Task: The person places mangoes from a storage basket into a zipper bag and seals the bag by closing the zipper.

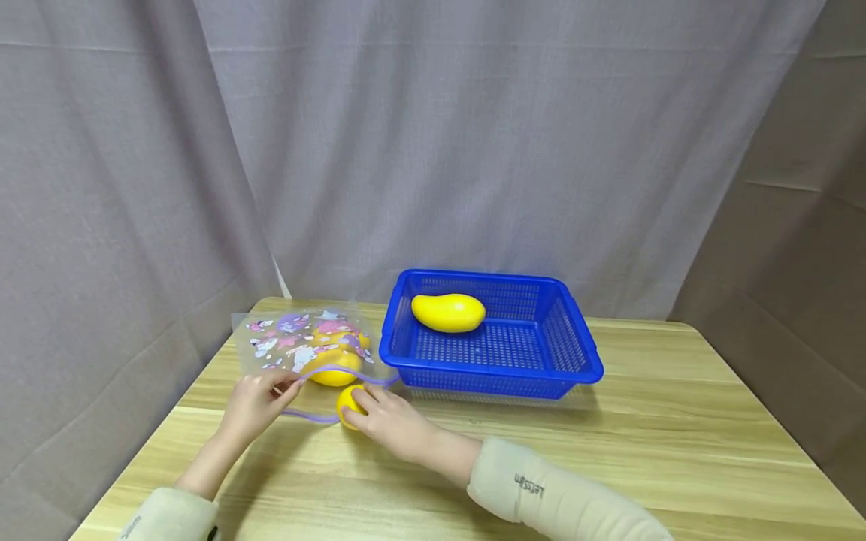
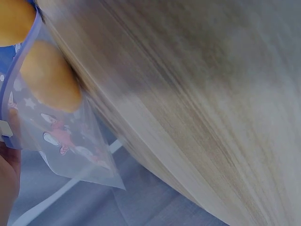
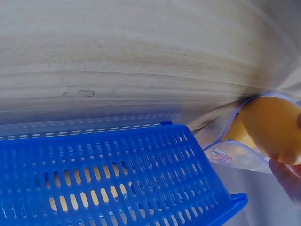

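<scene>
My left hand [image 1: 253,406] pinches the upper purple rim of a clear zip bag [image 1: 252,347] printed with cartoon figures, and its mouth gapes toward me. Yellow mangoes [image 1: 334,368] lie inside; their exact number is hard to tell through the print. At the bag's mouth, my right hand [image 1: 399,427] grips another yellow mango [image 1: 346,407] from its right side. In the right wrist view, that mango [image 3: 270,125] is partly within the purple rim, with fingers [image 3: 284,181] against it. The left wrist view shows a bagged mango [image 2: 51,77] through the plastic.
A blue mesh basket [image 1: 490,379] stands right of the bag, close beside it. One yellow mango [image 1: 449,312] lies in its left part. The wooden table [image 1: 663,428] extends to the right and front, with grey curtains [image 1: 487,150] behind.
</scene>
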{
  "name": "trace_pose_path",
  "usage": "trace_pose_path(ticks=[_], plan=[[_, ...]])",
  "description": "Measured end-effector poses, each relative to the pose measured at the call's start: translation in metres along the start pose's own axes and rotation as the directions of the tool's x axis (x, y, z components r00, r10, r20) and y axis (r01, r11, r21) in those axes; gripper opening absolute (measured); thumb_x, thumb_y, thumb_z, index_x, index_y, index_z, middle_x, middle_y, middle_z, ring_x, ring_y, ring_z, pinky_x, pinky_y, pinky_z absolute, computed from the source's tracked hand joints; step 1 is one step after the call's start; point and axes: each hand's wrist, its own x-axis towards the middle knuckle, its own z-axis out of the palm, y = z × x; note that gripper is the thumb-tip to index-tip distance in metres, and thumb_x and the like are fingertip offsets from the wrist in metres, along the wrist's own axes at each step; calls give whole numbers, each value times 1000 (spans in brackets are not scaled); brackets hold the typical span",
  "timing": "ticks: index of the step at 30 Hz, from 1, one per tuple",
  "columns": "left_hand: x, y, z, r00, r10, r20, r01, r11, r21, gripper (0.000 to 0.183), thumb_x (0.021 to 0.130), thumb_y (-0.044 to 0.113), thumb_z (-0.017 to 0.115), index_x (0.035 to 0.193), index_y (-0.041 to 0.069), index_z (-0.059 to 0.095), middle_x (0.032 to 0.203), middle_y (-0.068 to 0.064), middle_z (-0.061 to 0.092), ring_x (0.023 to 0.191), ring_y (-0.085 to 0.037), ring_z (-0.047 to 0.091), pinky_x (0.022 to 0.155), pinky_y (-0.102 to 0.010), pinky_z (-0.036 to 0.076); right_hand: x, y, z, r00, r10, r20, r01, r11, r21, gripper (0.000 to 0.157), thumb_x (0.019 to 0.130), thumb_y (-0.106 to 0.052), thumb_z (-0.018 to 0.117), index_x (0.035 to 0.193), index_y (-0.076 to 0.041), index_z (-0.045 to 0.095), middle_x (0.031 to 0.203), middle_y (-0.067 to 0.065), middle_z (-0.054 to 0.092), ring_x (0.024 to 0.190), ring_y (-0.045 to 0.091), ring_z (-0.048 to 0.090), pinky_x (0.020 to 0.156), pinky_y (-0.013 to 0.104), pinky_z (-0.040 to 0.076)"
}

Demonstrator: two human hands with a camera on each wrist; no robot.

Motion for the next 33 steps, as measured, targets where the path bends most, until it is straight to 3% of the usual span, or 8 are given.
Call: trace_pose_path(ticks=[10, 19, 23, 33], plan=[[0, -2, 0, 1000, 4, 5, -4, 1000, 9, 9, 71, 3, 78, 76, 6, 71, 64, 1, 67, 53, -5, 59, 49, -17, 51, 8, -3, 4, 999, -18, 40, 19, 999, -32, 43, 85, -9, 60, 126, -21, 59, 122, 4, 57, 116, 25, 55, 97, 31, 51], [0, -2, -1, 1000, -5, 20, 5, 1000, -10, 8, 72, 1, 76, 78, 4, 71, 64, 0, 68, 53, -8, 60, 49, -18, 51, 16, -3, 9, 996, -17, 92, 23, 998, -66, 49, 86, -20, 65, 133, -21, 54, 130, 4, 56, 119, 25, 55, 94, 30, 52], [0, -3, -2, 1000, -6, 23, 6, 1000, -3, 8, 72, 2, 77, 78, 4, 71, 65, -1, 69, 53, -8, 61, 49, -18, 52, 19, -3, 13, 993, -36, 115, 47, 994, -96, 49, 86, -13, 62, 134, -20, 53, 129, 5, 55, 119, 24, 55, 92, 28, 53], [-1, -3, -2, 1000, 24, 2, -24, 1000, -2, 10, 71, 0, 77, 77, 4, 70, 64, -1, 68, 53, -8, 60, 49, -17, 51, 24, -1, 25, 997, -61, 42, 67, 986, -155, 41, 86, -11, 61, 125, -22, 59, 121, 1, 57, 113, 20, 56, 90, 26, 54]])
